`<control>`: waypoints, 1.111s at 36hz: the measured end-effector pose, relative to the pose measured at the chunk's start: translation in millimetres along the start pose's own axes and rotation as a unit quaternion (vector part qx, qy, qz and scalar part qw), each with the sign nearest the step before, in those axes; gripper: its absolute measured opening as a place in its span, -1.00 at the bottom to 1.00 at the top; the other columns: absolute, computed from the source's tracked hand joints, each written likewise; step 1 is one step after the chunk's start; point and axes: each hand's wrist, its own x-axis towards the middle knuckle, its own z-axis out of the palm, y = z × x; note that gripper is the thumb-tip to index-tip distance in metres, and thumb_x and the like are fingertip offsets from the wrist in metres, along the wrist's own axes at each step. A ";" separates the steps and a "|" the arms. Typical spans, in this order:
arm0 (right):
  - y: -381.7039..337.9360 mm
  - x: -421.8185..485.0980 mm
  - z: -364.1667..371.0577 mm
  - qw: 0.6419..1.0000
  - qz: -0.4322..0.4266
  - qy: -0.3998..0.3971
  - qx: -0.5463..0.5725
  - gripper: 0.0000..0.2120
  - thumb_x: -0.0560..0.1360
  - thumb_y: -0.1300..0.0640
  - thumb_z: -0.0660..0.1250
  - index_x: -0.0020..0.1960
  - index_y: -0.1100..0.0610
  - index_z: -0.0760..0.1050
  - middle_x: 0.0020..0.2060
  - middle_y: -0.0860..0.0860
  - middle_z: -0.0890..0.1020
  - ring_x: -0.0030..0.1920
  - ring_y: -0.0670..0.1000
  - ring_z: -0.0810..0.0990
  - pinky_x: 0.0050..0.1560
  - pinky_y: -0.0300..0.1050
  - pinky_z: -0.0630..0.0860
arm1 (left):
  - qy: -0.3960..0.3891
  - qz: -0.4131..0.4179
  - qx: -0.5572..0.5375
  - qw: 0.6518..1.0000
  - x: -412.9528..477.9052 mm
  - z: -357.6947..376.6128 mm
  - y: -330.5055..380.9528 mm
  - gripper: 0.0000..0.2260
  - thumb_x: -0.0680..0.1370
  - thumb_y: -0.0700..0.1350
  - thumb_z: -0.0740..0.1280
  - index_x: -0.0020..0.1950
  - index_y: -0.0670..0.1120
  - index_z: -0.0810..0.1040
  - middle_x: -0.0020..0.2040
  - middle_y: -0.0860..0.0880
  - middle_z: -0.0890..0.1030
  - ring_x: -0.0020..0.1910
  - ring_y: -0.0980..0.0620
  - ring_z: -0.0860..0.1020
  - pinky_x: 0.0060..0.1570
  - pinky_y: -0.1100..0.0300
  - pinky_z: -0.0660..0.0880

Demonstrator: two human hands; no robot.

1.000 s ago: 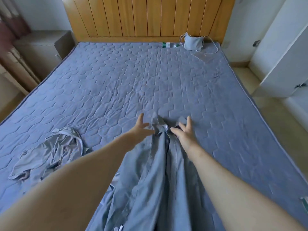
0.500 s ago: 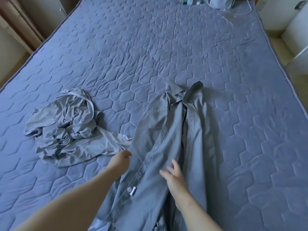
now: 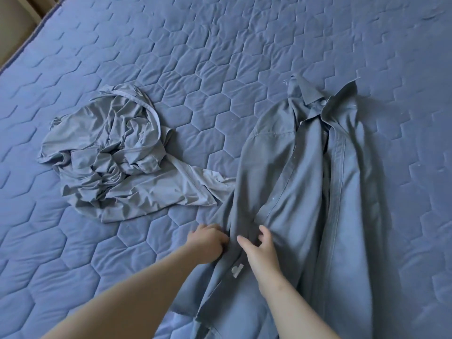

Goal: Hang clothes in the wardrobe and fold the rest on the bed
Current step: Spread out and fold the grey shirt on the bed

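Observation:
A grey-blue collared shirt [image 3: 305, 172] lies lengthwise on the blue quilted bed [image 3: 220, 57], collar away from me, its front panels bunched toward the middle. My left hand [image 3: 208, 241] grips the shirt's left front edge, fingers curled into the fabric. My right hand [image 3: 261, 250] pinches a fold of the same panel just to the right, thumb and fingers spread around it. A small white tag [image 3: 236, 270] shows on the placket below my hands.
A crumpled light grey garment [image 3: 110, 152] lies in a heap to the left of the shirt, one end reaching the shirt's side. The bed's left edge and a strip of floor [image 3: 14, 28] show at the top left.
My hands came down from the collar to the shirt's lower left panel and took hold of it. The camera tilted down and closer, so the headboard left the view.

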 end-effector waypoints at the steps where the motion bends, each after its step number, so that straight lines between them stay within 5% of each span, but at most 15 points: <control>1: 0.6 1.3 0.6 1.000 0.002 0.005 0.006 -0.31 0.44 0.12 0.41 0.48 0.04 0.18 0.39 0.02 0.35 0.33 -0.01 0.39 0.38 -0.04 0.29 | 0.037 0.010 0.045 0.998 -1.1 1.3 -4.3 -0.69 0.52 -0.19 0.17 0.13 0.12 0.55 0.34 0.11 0.33 0.34 -0.07 0.23 0.23 0.11 0.17; 5: 4.2 4.8 -0.1 0.999 0.018 0.017 0.025 -0.36 0.49 0.21 0.36 0.49 0.12 0.17 0.35 0.03 0.37 0.16 -0.06 0.40 0.19 -0.19 0.32 | 0.100 -0.027 -0.024 0.994 -2.6 0.3 -18.8 -0.52 0.51 -0.16 0.23 0.37 0.21 0.32 0.43 0.04 0.16 0.36 -0.10 0.24 0.26 0.11 0.26; 7: 6.5 5.8 4.6 1.000 0.009 0.028 0.003 -0.34 0.46 0.15 0.39 0.48 0.09 0.20 0.37 0.01 0.37 0.26 -0.02 0.41 0.31 -0.11 0.32 | 0.069 -0.040 -0.108 0.991 -0.6 -2.7 -21.5 -0.49 0.51 -0.22 0.23 0.41 0.14 0.28 0.34 -0.04 0.33 0.24 -0.07 0.40 0.02 0.24 0.40; 9: 6.8 6.6 12.0 0.998 -0.007 0.041 -0.056 -0.32 0.40 0.06 0.44 0.45 0.07 0.25 0.37 0.03 0.38 0.35 0.02 0.37 0.38 0.00 0.30 | 0.062 -0.030 -0.135 0.988 1.0 -6.6 -21.6 -0.54 0.51 -0.24 0.22 0.37 0.09 0.32 0.17 -0.04 0.50 0.09 -0.01 0.48 -0.26 0.35 0.31; 11: 4.6 7.3 17.9 0.987 -0.012 0.066 -0.146 -0.39 0.36 0.00 0.45 0.37 0.04 0.35 0.30 0.03 0.43 0.32 0.06 0.39 0.33 0.00 0.33 | 0.063 -0.003 -0.141 0.988 0.2 -12.0 -22.3 -0.61 0.51 -0.22 0.26 0.31 0.07 0.40 -0.01 0.01 0.50 -0.07 0.05 0.45 -0.32 0.36 0.26; 15: 0.2 10.7 24.2 0.965 -0.018 0.112 -0.236 -0.92 0.44 0.06 0.36 -0.21 -0.04 0.47 0.02 0.10 0.48 0.09 0.16 0.46 -0.06 -0.08 0.36 | 0.077 0.031 -0.196 0.977 -2.1 -22.7 -39.8 -0.69 0.47 -0.23 0.34 0.12 0.10 0.51 -0.07 0.05 0.47 -0.16 0.10 0.39 -0.18 0.34 0.31; 19: 4.9 16.4 21.7 0.985 -0.032 0.156 -0.067 -0.69 0.45 0.21 0.34 -0.40 0.04 0.34 -0.27 0.14 0.47 -0.27 0.10 0.39 -0.19 -0.08 0.35 | 0.166 -0.016 -0.257 0.952 -4.6 -28.9 -62.8 -0.72 0.46 -0.32 0.31 -0.02 0.08 0.49 0.01 -0.01 0.51 -0.11 0.07 0.43 -0.27 0.39 0.32; 22: 7.9 10.6 7.4 0.973 -0.012 0.204 0.109 -0.86 0.50 0.26 0.29 -0.23 0.18 0.42 -0.33 0.03 0.45 -0.20 0.06 0.41 -0.13 -0.11 0.33 | 0.226 -0.085 -0.189 0.952 -9.0 -26.2 -64.4 -0.69 0.47 -0.35 0.21 0.03 0.03 0.55 0.11 -0.02 0.50 0.11 -0.04 0.45 -0.12 0.27 0.27; 25: 11.8 5.1 -4.9 0.952 0.000 0.234 0.196 -0.99 0.52 0.26 0.27 -0.07 0.19 0.44 -0.18 0.08 0.52 -0.07 0.07 0.46 0.00 -0.04 0.39 | 0.274 -0.084 -0.092 0.954 -11.9 -18.0 -52.5 -0.75 0.54 -0.20 0.23 0.16 0.01 0.56 0.20 -0.01 0.46 0.24 -0.09 0.38 0.10 0.17 0.30; 28: 8.5 -0.1 -13.9 0.937 -0.009 0.246 0.248 -0.90 0.53 0.29 0.27 -0.14 0.16 0.48 -0.19 0.09 0.54 -0.09 0.07 0.49 -0.04 -0.08 0.44 | 0.176 -0.003 -0.165 0.971 -10.6 -10.9 -25.8 -0.78 0.55 -0.03 0.28 0.17 0.00 0.54 0.14 -0.03 0.56 0.12 -0.03 0.51 0.07 0.17 0.44; 31: -0.1 -7.2 -18.0 0.937 -0.001 0.194 0.289 -0.81 0.52 0.32 0.26 -0.22 0.13 0.49 -0.34 0.07 0.50 -0.34 -0.01 0.44 -0.41 -0.31 0.41 | -0.014 0.038 -0.186 0.982 -13.2 -0.2 5.6 -0.55 0.53 0.11 0.30 0.37 -0.01 0.36 0.22 -0.01 0.52 0.13 0.03 0.50 0.08 0.29 0.36; 33: -3.5 -11.1 -18.7 0.944 0.001 0.157 0.290 -0.81 0.51 0.33 0.27 -0.24 0.13 0.50 -0.42 0.02 0.43 -0.45 -0.09 0.38 -0.55 -0.38 0.31 | -0.064 0.042 -0.218 0.973 -15.9 4.7 21.2 -0.49 0.51 0.11 0.33 0.40 -0.01 0.32 0.24 -0.01 0.49 0.15 0.05 0.47 0.10 0.33 0.33; 36: -7.1 -14.9 -19.7 0.961 -0.005 0.108 0.254 -0.80 0.49 0.33 0.29 -0.27 0.13 0.51 -0.43 -0.01 0.36 -0.45 -0.11 0.31 -0.44 -0.30 0.26 | -0.035 0.066 -0.199 0.977 -12.5 4.1 29.6 -0.91 0.53 -0.03 0.33 -0.13 0.02 0.46 -0.17 0.05 0.52 -0.10 0.02 0.48 -0.19 0.29 0.33; 38: -7.8 -16.5 -22.3 0.966 -0.001 0.091 0.244 -0.81 0.48 0.33 0.31 -0.26 0.13 0.53 -0.43 -0.01 0.38 -0.42 -0.08 0.30 -0.37 -0.25 0.24 | -0.042 0.062 -0.202 0.976 -13.9 -5.3 28.9 -0.74 0.54 -0.08 0.32 -0.31 -0.03 0.32 -0.35 0.04 0.37 -0.31 0.08 0.38 -0.35 0.27 0.27; 40: -9.4 -17.8 -24.2 0.968 0.005 0.086 0.236 -0.83 0.50 0.30 0.31 -0.23 0.12 0.55 -0.42 0.00 0.43 -0.40 -0.07 0.34 -0.37 -0.24 0.26 | -0.057 0.043 -0.236 0.969 -18.0 -18.2 23.0 -0.77 0.54 -0.06 0.32 -0.28 -0.05 0.38 -0.36 0.04 0.37 -0.38 0.13 0.34 -0.40 0.30 0.26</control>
